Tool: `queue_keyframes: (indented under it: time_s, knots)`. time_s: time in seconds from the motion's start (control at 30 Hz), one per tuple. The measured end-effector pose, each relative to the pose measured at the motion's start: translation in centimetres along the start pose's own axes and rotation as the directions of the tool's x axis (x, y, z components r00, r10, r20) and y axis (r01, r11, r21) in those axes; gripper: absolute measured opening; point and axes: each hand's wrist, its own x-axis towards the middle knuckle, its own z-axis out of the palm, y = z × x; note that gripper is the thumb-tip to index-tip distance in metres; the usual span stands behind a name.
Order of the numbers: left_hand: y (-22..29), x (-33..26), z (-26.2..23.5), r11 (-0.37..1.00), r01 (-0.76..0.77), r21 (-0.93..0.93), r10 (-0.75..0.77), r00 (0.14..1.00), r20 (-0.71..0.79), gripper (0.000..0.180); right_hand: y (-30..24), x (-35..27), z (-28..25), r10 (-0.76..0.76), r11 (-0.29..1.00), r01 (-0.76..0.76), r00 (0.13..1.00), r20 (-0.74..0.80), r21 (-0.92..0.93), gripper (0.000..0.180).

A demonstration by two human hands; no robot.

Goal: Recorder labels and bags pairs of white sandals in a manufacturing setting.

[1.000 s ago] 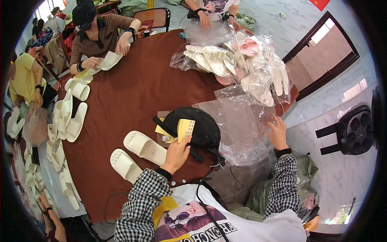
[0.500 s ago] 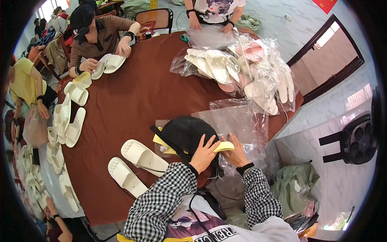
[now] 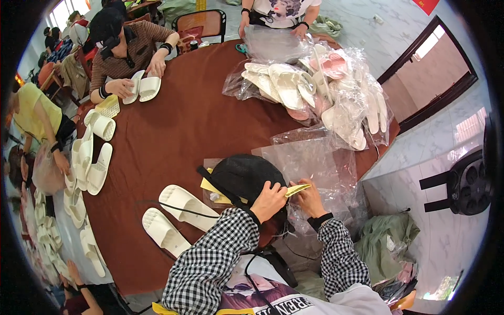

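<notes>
The left hand (image 3: 269,201) has its fingers closed on one end of a folded yellow paper strip (image 3: 297,190), and the right hand (image 3: 310,198) is right at the other end. Can't tell if those right fingers are gripping or just touching. So the yellow strip sits between the two sets of fingertips.

What could go wrong, imo: if it's several thin sheets, a loose pinch could let them fan out or slip. The black cloth item (image 3: 244,176) is just left of the left fingers, so a strap could snag a cuff. Clear plastic bags (image 3: 304,157) lie just beyond the right fingers and look slippery, so a sleeve brushing them might drag them along.

Surface is a reddish-brown covered table (image 3: 173,142). A pair of off-white slippers (image 3: 167,231) lies left of the left fingers, and a heap of bagged slippers (image 3: 336,89) is well beyond the right ones. Across the table, a co-worker in a dark cap (image 3: 126,52) handles slippers too. Marbled wall and a doorway (image 3: 430,63) off to the right.
</notes>
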Motion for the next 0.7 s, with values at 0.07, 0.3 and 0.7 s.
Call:
queue_keyframes:
  time_s: [0.07,0.3,0.7]
  knots:
    - [-0.1,-0.1,-0.8,0.995,0.011,-0.103,-0.032,0.978,-0.205,0.017,1.4,0.0,1.0,-0.021,0.991,0.025,0.999,-0.026,0.129,0.046]
    - [-1.7,0.8,-3.1,0.916,0.103,-0.388,-0.28,0.856,-0.435,0.017,2.4,0.2,3.7,0.0,0.847,-0.051,0.995,0.096,0.528,0.031]
    - [0.4,-2.6,-1.2,0.837,0.206,-0.507,-0.313,0.94,-0.133,0.036,0.6,-1.8,-1.7,0.307,0.41,-0.289,0.937,0.167,0.865,0.023]
